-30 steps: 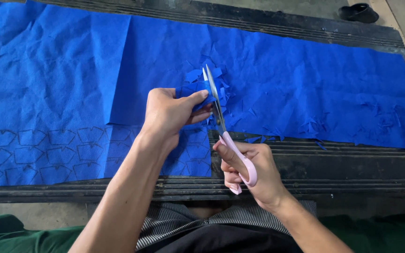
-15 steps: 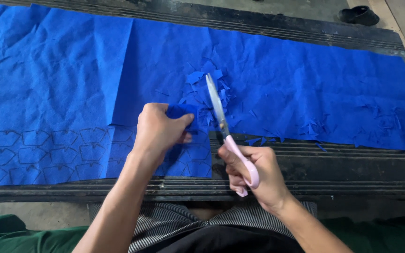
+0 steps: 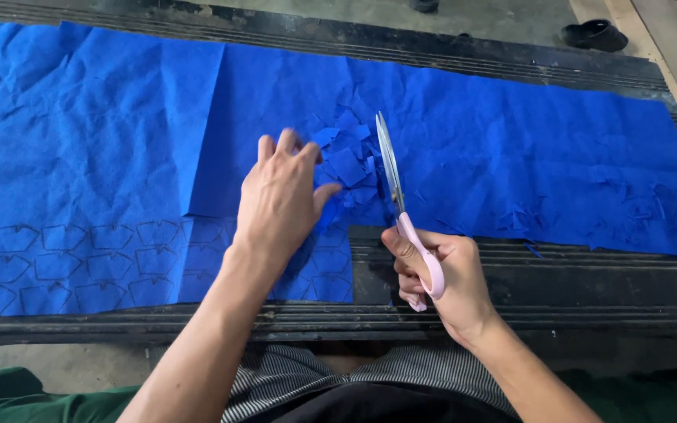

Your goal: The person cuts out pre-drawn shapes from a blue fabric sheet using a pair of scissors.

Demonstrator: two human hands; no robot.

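My right hand grips pink-handled scissors, blades closed and pointing away from me over the cloth. My left hand is spread flat, fingers apart, over the blue fabric, holding nothing. Just beyond its fingertips lies a pile of small cut blue pieces. The part of the sheet nearest me carries rows of drawn outline shapes; a rectangular notch is cut out next to the scissors.
The fabric lies on a dark ribbed surface that runs left to right. More blue scraps sit at the right. A dark shoe rests on the floor at the top right.
My left hand let go of the cut piece, dropped to the sheet, then opened and reached forward toward the scrap pile. The scissors stayed nearly still in my right hand.
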